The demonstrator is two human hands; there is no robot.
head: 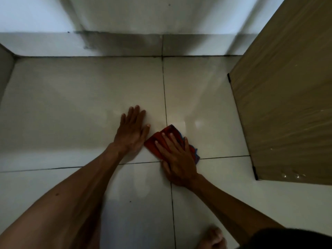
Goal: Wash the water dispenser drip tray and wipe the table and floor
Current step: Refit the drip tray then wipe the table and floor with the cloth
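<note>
Fingers [166,141] of the right hand [177,159] lie straight and spread, pressing flat on a red cloth [167,131]. Those of the left hand [132,135] are straight too, palm down on bare tile and gripping nothing.

Pale glossy floor [71,114] fills most of the frame, its large tiles divided by dark grout lines [164,90]. Across the top runs a white wall [125,18] with a grey tiled skirting [116,45] along its foot, stained dark at upper centre. A tall wood-grain panel [287,105] takes up the right edge, standing on the floor with dark strips at its lower corners.

Both bare forearms reach in from the bottom of the frame and converge near the centre. The left hand sits just left of centre, its thumb close to the cloth's left corner; whether they touch is unclear. The cloth lies just right of centre on the floor, where two grout lines cross — red on top, with a blue edge showing at its right side under the right hand. A blurred bare foot [213,238] shows at the bottom edge, right of centre.
</note>
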